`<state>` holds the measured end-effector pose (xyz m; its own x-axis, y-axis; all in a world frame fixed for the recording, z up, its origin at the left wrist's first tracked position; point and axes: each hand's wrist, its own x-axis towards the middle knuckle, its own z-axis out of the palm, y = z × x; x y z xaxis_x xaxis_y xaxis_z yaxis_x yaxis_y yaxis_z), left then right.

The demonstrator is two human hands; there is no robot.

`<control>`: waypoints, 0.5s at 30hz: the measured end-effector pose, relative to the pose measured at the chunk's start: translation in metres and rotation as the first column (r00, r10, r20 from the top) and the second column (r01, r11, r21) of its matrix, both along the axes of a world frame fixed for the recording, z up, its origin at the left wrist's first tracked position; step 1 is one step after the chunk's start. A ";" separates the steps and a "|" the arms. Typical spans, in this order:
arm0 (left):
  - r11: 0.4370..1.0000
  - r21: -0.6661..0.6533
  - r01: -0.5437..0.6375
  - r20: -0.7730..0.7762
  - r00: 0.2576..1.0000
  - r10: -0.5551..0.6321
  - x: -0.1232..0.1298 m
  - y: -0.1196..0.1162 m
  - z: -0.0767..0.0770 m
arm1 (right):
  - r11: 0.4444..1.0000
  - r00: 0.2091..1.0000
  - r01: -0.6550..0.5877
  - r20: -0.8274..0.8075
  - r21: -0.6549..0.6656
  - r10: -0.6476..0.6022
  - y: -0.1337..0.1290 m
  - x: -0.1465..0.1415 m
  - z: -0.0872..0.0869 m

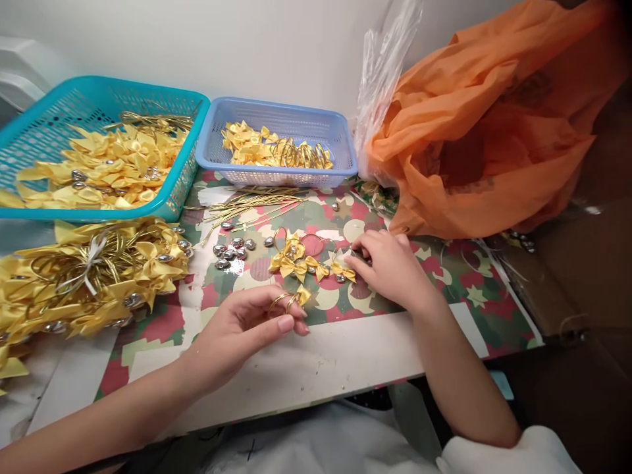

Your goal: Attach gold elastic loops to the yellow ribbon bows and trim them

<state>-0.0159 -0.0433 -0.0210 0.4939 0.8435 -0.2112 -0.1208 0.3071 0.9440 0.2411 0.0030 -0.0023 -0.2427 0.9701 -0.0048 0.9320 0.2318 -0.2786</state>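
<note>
My left hand (257,322) is closed around thin gold wire rings (281,301), with a small yellow ribbon bow (303,295) at its fingertips. My right hand (390,266) rests on the table with thumb and forefinger curled at another yellow bow (344,270) that carries a silver bell (340,278). Its fingertips seem to pinch that bow's wire, though the contact is hard to make out. Between the hands lies a small group of yellow bows (292,253) with gold wire loops. Left of these, several loose silver bells (230,253) are scattered.
Straight gold wires (247,209) lie behind the bells. A teal basket (190,158) and a blue basket (276,172) hold yellow bows. A tied bundle of bows (93,276) sits at left. An orange bag (494,151) stands at right beside clear plastic (382,85).
</note>
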 end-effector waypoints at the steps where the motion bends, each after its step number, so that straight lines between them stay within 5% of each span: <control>1: 1.000 -0.027 0.008 -0.017 1.000 -0.008 0.001 0.000 0.000 | 1.000 0.999 -0.020 -0.029 -0.023 0.019 0.000 -0.002 -0.001; 7: 0.995 -0.094 0.017 -0.110 0.994 -0.028 0.008 0.000 0.004 | 0.968 0.854 -0.250 -0.476 -0.021 0.210 -0.005 0.001 0.012; 15: 1.000 0.026 -0.012 -0.121 0.993 0.015 0.009 -0.002 0.003 | 0.946 0.728 -0.323 -0.629 0.035 0.273 -0.009 -0.004 0.014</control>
<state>-0.0073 -0.0454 -0.0179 0.4542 0.8559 -0.2471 -0.0090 0.2818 0.9594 0.2366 -0.0058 0.0121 -0.4935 0.8503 0.1831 0.4355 0.4238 -0.7942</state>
